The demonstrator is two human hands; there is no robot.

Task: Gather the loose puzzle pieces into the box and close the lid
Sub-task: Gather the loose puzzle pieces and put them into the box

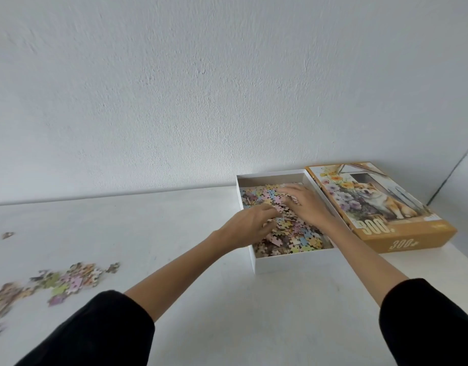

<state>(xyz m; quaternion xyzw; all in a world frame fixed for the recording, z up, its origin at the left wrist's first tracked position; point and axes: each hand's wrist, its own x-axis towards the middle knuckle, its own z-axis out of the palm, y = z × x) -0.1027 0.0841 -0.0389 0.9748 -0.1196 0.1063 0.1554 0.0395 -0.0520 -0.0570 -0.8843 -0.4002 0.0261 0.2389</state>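
Both hands are placed inside the one white box (256, 260), on the heap of puzzle pieces (293, 233). The right hand (305, 204) is laid flat, fingers spread, nothing gripped. The left hand (250, 225) is bent into the heap; a grip cannot be confirmed. One lid (401, 233) is set against the box's right side. Some loose pieces (69, 282) are scattered on the table (227, 299), well apart at far left, too blurred to be counted.

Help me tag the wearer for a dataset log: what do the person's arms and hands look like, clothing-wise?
Both arms wear black long sleeves, left sleeve and right sleeve, pushed up so the forearms are bare. The left hand and right hand are bare too: no gloves, watch or bracelet shows.
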